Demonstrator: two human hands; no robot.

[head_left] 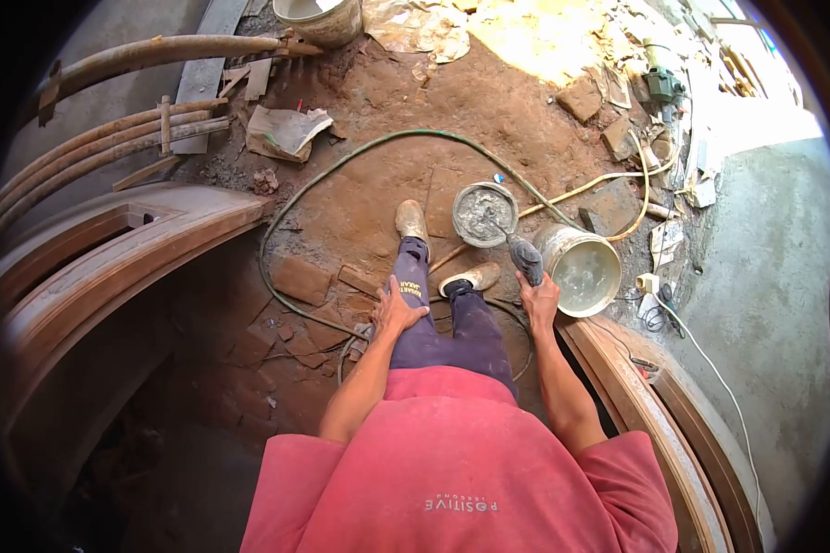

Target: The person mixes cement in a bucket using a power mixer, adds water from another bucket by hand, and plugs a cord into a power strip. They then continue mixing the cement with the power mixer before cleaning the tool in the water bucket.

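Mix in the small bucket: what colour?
Grey mix under the drill in the right hand; head view.

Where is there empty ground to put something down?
Bare red dirt lies inside the curved green hose, left of the dusty shoe. The smooth grey concrete floor beyond the thin white cable is bare too. It is crowded around the round bucket of grey mortar, the right hand on the grey mixer drill and the broken bricks.
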